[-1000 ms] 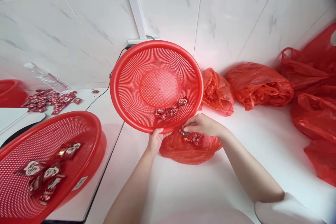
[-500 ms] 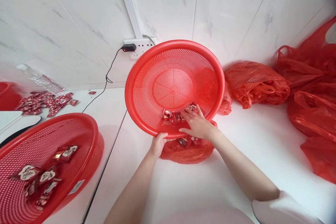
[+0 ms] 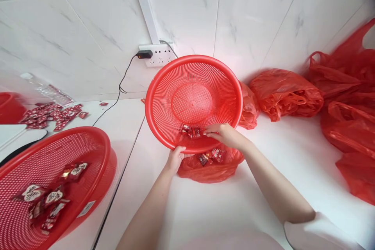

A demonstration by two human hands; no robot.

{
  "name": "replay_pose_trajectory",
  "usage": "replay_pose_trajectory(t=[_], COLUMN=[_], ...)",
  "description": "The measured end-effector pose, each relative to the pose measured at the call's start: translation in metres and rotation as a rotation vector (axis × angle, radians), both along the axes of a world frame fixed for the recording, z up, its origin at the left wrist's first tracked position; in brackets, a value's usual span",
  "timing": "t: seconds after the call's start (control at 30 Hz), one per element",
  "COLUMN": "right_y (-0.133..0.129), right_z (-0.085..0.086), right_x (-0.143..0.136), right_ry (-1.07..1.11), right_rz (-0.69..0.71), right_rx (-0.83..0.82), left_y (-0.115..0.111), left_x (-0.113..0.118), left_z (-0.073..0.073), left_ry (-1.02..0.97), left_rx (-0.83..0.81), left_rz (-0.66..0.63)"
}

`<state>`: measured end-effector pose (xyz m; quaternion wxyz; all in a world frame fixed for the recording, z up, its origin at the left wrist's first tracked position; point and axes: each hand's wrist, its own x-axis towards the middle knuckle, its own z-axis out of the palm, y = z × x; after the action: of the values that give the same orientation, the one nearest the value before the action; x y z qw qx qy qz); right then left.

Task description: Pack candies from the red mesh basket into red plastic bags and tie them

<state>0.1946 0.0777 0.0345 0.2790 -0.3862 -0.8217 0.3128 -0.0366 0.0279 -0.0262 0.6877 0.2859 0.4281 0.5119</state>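
Observation:
A round red mesh basket (image 3: 191, 103) is tilted toward me, its near rim above an open red plastic bag (image 3: 208, 172) holding small wrapped packets (image 3: 216, 154). My left hand (image 3: 176, 159) is closed on the near rim, thumb on top. Inside the basket my right hand (image 3: 225, 134) reaches over the right rim, fingers bent beside a few small red packets (image 3: 191, 131) at the lower wall. Whether its fingertips pinch anything is too small to tell.
A second red basket (image 3: 99, 164) with several packets stands at left. Behind it lie a packet pile (image 3: 63, 113) and a plastic bottle (image 3: 47, 88). A black cable (image 3: 120, 86) runs to a wall socket (image 3: 159, 55). Red bags (image 3: 287, 93) line the right.
The basket has dropped slightly and looks smaller. My right hand has lifted off the packets and moved right, its fingers drawn together. Fewer packets show in the basket.

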Motion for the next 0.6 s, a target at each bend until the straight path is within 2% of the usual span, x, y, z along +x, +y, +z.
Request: replay_pose_trajectory(t=[0.07, 0.13, 0.23, 0.3, 0.43, 0.6], right_y=[0.002, 0.004, 0.002, -0.002, -0.01, -0.015], right_z=[0.0, 0.001, 0.006, 0.012, 0.022, 0.026], right_x=[-0.003, -0.006, -0.008, -0.009, -0.011, -0.012], right_ry=[0.265, 0.555, 0.842, 0.896, 0.856, 0.776], right_rz=[-0.188, -0.32, -0.306, -0.248, -0.161, -0.212], right_rx=[-0.101, -0.311, -0.614, -0.704, -0.695, -0.455], left_y=[-0.001, -0.001, -0.001, -0.001, -0.001, 0.0], left_x=[0.0, 0.0, 0.001, 0.002, 0.002, 0.006], left_z=[-0.001, -0.002, 0.0, 0.001, 0.001, -0.001], left_ry=[-0.005, -0.008, 0.001, 0.01, 0.013, -0.017], left_rx=[-0.016, -0.032, -0.036, -0.032, -0.025, -0.034], left_rz=[-0.014, -0.017, -0.006, 0.005, 0.004, 0.005])
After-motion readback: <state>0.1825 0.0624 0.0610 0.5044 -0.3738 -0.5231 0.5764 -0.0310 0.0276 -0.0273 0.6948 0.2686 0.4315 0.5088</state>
